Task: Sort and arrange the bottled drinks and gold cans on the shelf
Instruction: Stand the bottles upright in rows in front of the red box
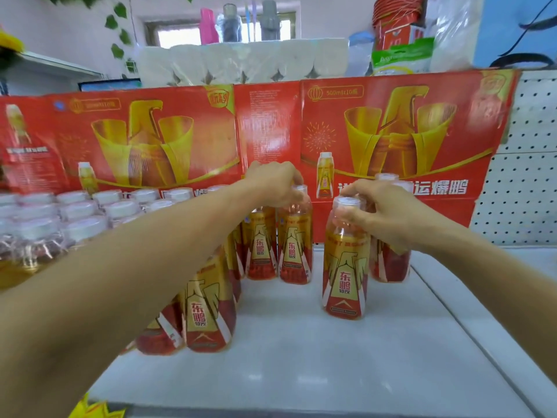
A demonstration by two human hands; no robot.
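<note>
My left hand [275, 184] grips the cap of a gold-and-red labelled plastic drink bottle [295, 245] in the back row; my right hand [382, 212] clutches two more [345, 263]. Rows fill the white shelf [301, 357] leftward; I judge the right side remains, no cans visible.

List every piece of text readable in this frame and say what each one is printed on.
"东鹏特饮": label of the front bottle that the right hand holds.
"东鹏": label of the bottle under the left hand.
"500ml×10瓶": top of the right carton.
"运爆鹏": lower band of that carton, partly hidden.
Fine print on the cartons, small print on the labels, green bag wording: too blurred.
</note>
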